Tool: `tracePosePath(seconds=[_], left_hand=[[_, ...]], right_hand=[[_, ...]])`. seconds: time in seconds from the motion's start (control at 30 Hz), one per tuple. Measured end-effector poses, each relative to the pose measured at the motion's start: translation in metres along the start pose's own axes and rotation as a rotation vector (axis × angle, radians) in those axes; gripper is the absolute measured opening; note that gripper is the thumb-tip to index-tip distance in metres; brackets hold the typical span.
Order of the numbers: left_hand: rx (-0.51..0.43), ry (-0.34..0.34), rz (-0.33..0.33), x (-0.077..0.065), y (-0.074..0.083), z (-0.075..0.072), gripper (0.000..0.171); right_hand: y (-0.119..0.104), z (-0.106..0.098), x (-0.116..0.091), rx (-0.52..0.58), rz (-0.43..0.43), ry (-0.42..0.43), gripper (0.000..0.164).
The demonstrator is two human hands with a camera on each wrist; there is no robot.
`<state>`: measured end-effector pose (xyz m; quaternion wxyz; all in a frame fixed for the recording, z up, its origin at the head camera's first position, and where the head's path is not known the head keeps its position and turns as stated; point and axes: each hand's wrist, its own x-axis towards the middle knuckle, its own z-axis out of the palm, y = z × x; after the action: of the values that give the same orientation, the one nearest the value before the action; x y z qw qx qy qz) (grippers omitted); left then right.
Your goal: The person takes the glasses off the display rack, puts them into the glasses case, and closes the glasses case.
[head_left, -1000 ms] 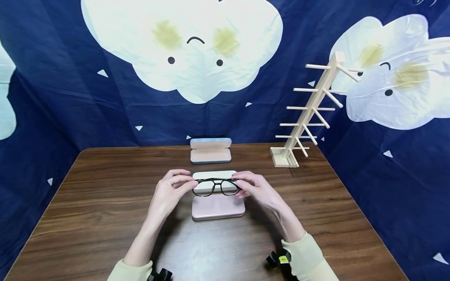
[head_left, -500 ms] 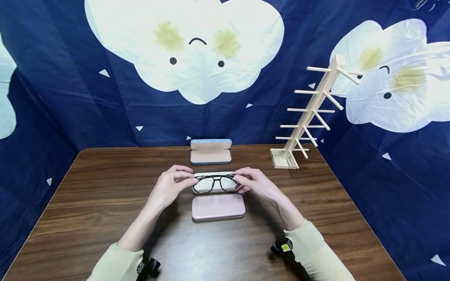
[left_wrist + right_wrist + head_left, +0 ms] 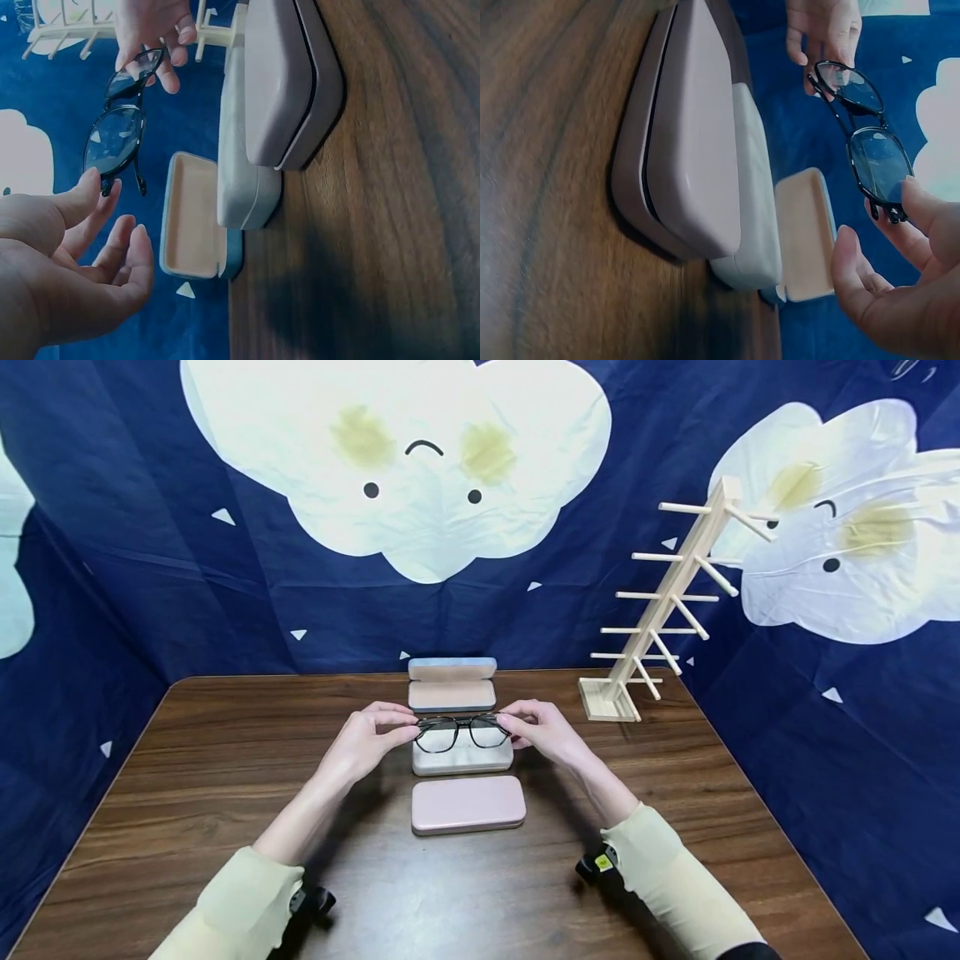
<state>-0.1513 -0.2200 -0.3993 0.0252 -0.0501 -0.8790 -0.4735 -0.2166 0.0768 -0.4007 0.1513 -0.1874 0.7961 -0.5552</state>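
Black-framed eyeglasses [image 3: 462,732] hang in the air over a closed white glasses case [image 3: 462,761], held level between both hands. My left hand [image 3: 364,739] pinches their left end between thumb and fingers. At the other end my right hand [image 3: 547,731] pinches the frame the same way. Both wrist views show the temples folded in behind the lenses. Behind the white case lies an open blue glasses case [image 3: 452,695] with a pale peach lining and nothing inside. Nearest me is a closed pink glasses case [image 3: 468,804].
A wooden rack [image 3: 663,597] with several rows of pegs stands at the table's back right. The brown wood-grain table [image 3: 225,760] ends at a blue curtain [image 3: 247,610] with white clouds on it.
Both hands have carried the eyeglasses away from me, from over the gap between the pink and white cases to over the white case's far part. The cases have stayed put.
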Motion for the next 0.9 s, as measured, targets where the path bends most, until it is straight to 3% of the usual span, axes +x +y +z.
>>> tracePosePath(seconds=[0.33,0.67,0.9], left_hand=[[0.039,0.026,-0.018,0.025,-0.008,-0.001,0.027],[0.155,0.025,-0.048,0.053,-0.016,0.000,0.027],[0.188,0.036,-0.058,0.071,-0.024,0.001,0.026]], right_hand=[[0.008,-0.004,0.028,0.032,0.073,0.090,0.027],[0.020,-0.009,0.054,0.025,0.099,0.147,0.026],[0.025,-0.008,0.070,-0.034,0.149,0.211,0.026]])
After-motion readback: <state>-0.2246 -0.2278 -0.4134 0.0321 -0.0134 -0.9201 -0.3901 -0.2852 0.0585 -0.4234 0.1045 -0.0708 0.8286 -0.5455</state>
